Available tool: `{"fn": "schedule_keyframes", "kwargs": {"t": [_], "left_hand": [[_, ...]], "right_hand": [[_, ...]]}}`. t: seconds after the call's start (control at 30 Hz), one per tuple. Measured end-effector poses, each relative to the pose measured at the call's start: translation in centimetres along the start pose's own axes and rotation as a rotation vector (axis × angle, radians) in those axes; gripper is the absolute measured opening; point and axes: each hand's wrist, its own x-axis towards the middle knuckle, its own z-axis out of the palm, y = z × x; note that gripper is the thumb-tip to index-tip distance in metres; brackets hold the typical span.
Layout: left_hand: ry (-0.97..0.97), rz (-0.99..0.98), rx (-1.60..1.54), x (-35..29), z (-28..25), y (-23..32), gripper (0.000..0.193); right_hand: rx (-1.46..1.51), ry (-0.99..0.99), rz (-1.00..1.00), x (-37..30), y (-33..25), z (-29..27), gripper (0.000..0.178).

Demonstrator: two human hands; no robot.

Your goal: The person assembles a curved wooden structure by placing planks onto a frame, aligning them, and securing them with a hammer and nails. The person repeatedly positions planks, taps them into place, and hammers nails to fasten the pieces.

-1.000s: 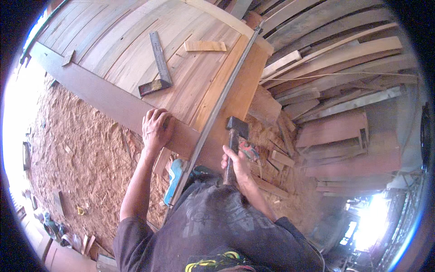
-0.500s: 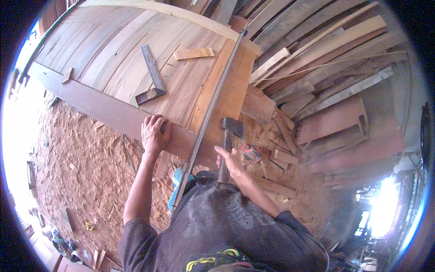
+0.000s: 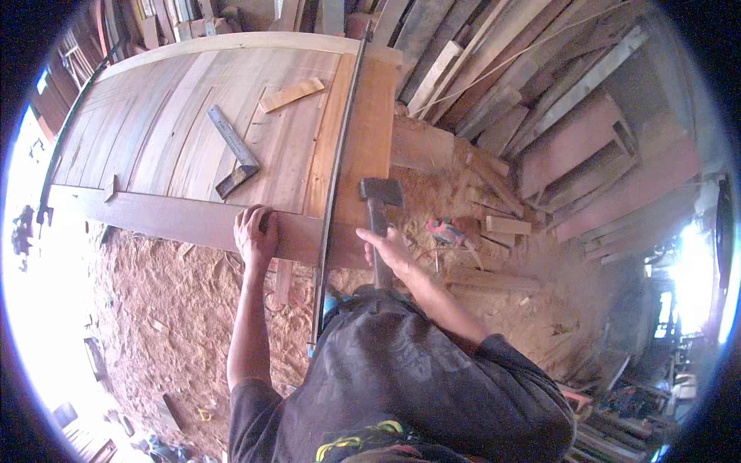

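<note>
A large wooden door panel point(image 3: 181, 131) of joined boards lies before me, with a darker rail point(image 3: 162, 218) along its near edge. My left hand point(image 3: 255, 238) grips this near rail, its fingers curled over the top. In my right hand point(image 3: 388, 251) is a hammer point(image 3: 382, 193), held by the handle with its dark head upward, just off the panel's right end. A long metal bar clamp point(image 3: 340, 147) crosses the panel between my hands. On the boards lie a try square point(image 3: 231, 147) and a short wood offcut point(image 3: 292, 95).
Another bar clamp point(image 3: 68, 123) spans the panel's far left end. A small wood block point(image 3: 110, 187) sits at the near rail. Shavings point(image 3: 177, 293) cover the floor, where a red power tool point(image 3: 446, 231) lies at right. Long planks point(image 3: 494, 62) are stacked behind.
My view has shifted, so the panel appears lower and further left. Both hands keep their grips; the hammer stays beside the panel's right end.
</note>
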Motion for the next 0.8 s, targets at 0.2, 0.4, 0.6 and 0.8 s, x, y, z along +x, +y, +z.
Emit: {"fn": "schedule_keyframes", "kwargs": {"t": [0.2,0.4,0.6,0.8], "left_hand": [[0.024,0.097,0.098,-0.1,0.6,-3.3,0.017],[-0.017,0.062,0.061,0.0,-0.6,-1.2,0.018],[-0.077,0.013,0.107,0.0,-0.4,-1.3,0.016],[0.003,-0.421,-0.657,-1.9,-1.4,-0.3,0.020]], "right_hand": [[-0.030,-0.041,0.077,-0.6,0.0,-2.6,0.037],[0.272,0.199,0.137,-7.4,5.0,-10.0,0.028],[0.213,0.526,0.319,-12.9,11.3,-14.6,0.043],[0.142,0.407,0.354,-11.7,19.3,-17.8,0.042]]}}
